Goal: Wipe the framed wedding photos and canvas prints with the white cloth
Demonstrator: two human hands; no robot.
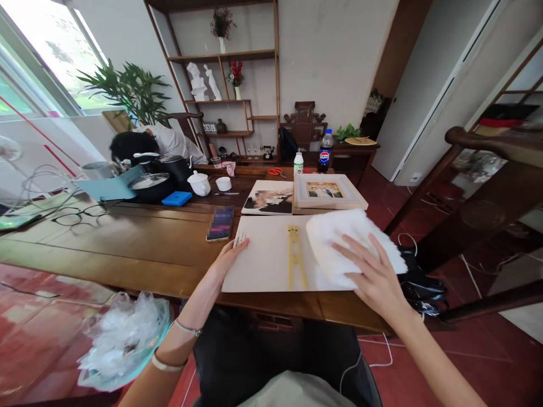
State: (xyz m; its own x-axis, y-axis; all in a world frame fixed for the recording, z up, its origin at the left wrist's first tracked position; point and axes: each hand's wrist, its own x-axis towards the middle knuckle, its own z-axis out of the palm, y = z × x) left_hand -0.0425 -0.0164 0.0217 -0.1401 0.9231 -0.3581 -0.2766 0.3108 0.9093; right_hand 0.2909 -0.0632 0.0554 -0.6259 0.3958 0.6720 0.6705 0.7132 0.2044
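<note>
A white flat board [263,254] with a yellow folding strut [293,254] fixed to its middle lies at the table's front edge. It looks like the back of a picture frame. My left hand [229,260] grips its left edge, thumb on top beside a small printed label. Over the board's right part spreads a fluffy white towel [331,237], hanging past the right side. My right hand [375,277] rests on this towel with fingers spread out. Just beyond the board are a photo print [267,198] and a framed photo [331,195]. A phone [220,223] lies left of the board.
Further left stand a white lidded pot [199,183], a blue sponge [177,198], black pans [150,186] and glasses [80,213]. Orange scissors [276,172], a white bottle [298,163] and a cola bottle [325,151] stand behind. Another person [169,141] leans down across the table.
</note>
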